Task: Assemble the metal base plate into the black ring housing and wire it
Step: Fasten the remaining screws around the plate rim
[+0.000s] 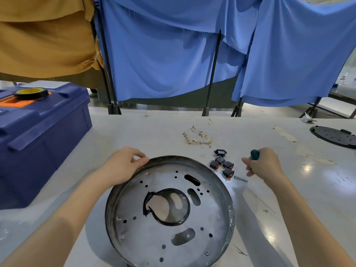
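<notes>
The dull, perforated round metal base plate sits inside the shallow black ring housing on the smooth white table. The left hand pinches the housing's far rim. The right hand is curled round a green-handled screwdriver.

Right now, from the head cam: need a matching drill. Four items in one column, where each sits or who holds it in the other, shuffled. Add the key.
Column A
1. tape roll
2. screwdriver
3. wire bundle
4. ring housing

Column B
a. left hand holds its far rim
b. on the blue toolbox lid
c. loose on the table, beyond the switches
d. in the grip of the right hand

Pairs: 1-b, 2-d, 3-c, 4-a
</notes>
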Available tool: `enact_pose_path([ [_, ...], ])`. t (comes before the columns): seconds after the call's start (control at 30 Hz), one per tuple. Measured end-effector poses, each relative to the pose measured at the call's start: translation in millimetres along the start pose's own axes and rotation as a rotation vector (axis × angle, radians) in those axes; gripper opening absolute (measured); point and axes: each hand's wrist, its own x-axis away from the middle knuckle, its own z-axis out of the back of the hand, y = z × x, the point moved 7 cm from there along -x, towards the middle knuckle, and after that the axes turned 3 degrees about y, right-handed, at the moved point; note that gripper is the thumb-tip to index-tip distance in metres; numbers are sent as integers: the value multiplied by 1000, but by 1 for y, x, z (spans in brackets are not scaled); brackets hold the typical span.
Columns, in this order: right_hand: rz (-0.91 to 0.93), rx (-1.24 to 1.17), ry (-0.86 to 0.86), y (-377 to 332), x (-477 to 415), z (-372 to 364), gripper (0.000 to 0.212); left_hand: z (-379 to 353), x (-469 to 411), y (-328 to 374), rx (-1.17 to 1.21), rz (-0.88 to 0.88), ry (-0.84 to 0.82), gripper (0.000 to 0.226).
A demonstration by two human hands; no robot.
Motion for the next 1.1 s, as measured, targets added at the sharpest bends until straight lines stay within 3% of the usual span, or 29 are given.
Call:
enact_pose_path([
  [0.13, 175, -362, -147, -65, 31, -2, 23, 19, 11, 36, 219, -270, 212, 19],
  [0.27, 383, -451, -479, -138, 78, -20, 20, 12, 23, 74, 490, -414, 141, 26],
  [0.37, 484, -494, -591, -169, 102, -31, 20, 12, 28, 87, 628, -441, 144, 26],
  [0.67, 467, -545, -573, -175, 106, -45, 22, 16, 29, 85, 553, -396, 216, 13],
  [0.9, 401, -508, -564, -164, 99, -44, 12, 18, 29, 82, 428, -366, 387, 5],
  [1.1, 390, -553, -593, -165, 97, -44, 15, 19, 37, 96, 349, -465, 492, 5],
])
